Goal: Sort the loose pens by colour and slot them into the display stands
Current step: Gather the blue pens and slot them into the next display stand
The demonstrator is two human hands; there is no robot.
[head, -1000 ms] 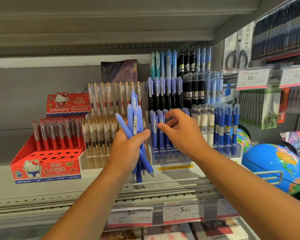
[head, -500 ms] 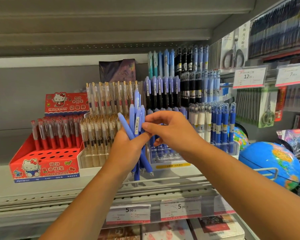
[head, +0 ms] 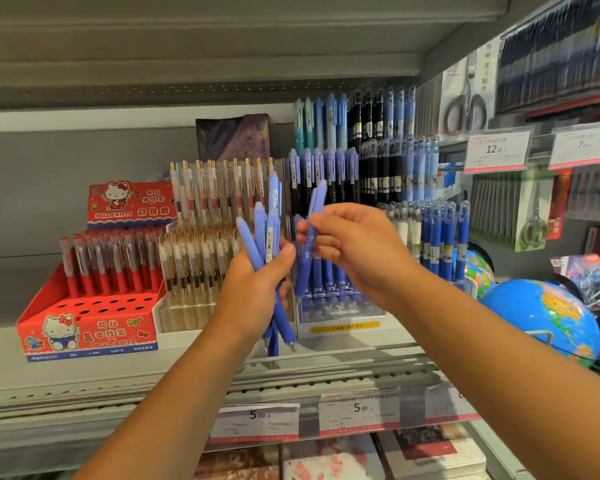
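L hand (head: pixel 253 296) gripped tight round a bundle of periwinkle pens (head: pixel 262 237), clicker ends up, tips pointing down over the shelf (head: pixel 4 362). R hand (head: pixel 361 251) just beside it, fingers curled, pinching a single periwinkle pen (head: pixel 317 202), tilted slightly. Both hands up in the air in front of the clear stand (head: pixel 340 311), whose lower row has matching pens slotted in. Red Hello Kitty box (head: pixel 87 330) w/ red pens sits far left; globe (head: pixel 548 317) off to the right.
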